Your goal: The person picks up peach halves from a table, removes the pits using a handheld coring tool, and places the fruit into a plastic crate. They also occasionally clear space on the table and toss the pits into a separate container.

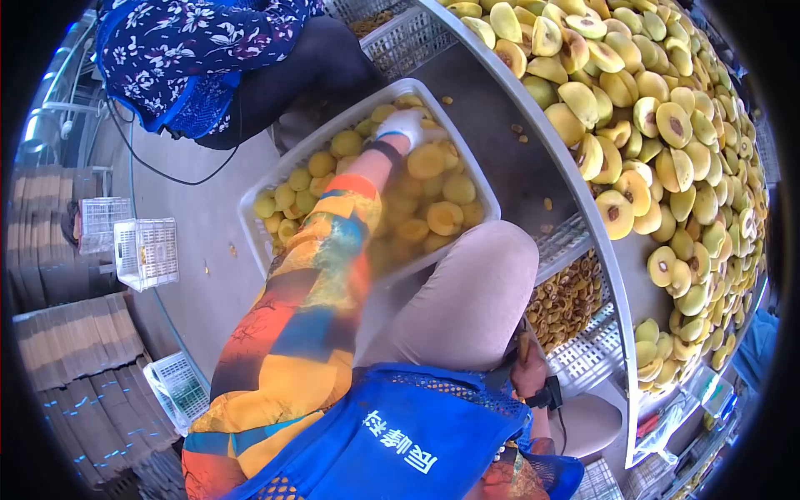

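Observation:
My left hand (403, 127), in a white glove, reaches into a white tub (250, 218) of whole yellow peaches (425, 162) at the upper middle. Its fingers are blurred and partly hidden among the fruit near the far rim. Beside my right knee, my bare right hand (530, 372) is closed around a slim brown handle (523, 345); the rest of that object does not show. Close to this hand, a white crate (583, 354) contains brown peach pits (568, 304). A black strap with a small device sits on the right wrist.
A metal-edged table (575, 158) on the right bears a large heap of halved peaches (675, 125). Another person (208, 50) in a floral sleeve sits at the upper left. White baskets (147, 252) and stacked cardboard (79, 342) stand on the left.

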`<state>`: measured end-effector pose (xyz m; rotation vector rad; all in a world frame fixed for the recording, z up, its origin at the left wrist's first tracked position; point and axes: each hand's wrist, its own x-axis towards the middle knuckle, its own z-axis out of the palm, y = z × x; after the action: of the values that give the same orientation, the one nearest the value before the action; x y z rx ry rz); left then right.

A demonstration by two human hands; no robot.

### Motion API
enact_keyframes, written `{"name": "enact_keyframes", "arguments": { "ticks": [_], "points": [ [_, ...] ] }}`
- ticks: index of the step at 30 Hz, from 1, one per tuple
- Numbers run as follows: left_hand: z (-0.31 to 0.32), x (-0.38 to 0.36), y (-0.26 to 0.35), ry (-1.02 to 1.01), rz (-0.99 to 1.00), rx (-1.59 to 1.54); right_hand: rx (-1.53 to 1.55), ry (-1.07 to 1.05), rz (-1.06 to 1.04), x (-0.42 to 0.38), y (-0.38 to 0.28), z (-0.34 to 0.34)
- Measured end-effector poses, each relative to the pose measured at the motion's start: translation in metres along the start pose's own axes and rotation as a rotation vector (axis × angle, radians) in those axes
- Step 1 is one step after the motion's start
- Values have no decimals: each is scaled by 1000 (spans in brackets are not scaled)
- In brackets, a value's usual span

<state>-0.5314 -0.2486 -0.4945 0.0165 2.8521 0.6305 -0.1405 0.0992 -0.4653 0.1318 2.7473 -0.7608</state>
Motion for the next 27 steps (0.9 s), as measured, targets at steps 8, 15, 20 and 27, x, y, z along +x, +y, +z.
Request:
{"name": "enact_keyframes", "arguments": {
  "ticks": [8, 15, 20, 27],
  "points": [
    [-20, -9, -1, 599, 76, -14, 51, -82, 105, -4, 13, 14],
    [4, -16, -11, 620, 342, 561, 38, 7, 85, 5, -10, -6],
    [-41, 25, 8, 411, 201, 189, 47, -42, 110, 1, -1, 4],
    [-13, 88, -6, 318, 74, 319, 1, 6, 106, 5, 0, 0]
  ]
}}
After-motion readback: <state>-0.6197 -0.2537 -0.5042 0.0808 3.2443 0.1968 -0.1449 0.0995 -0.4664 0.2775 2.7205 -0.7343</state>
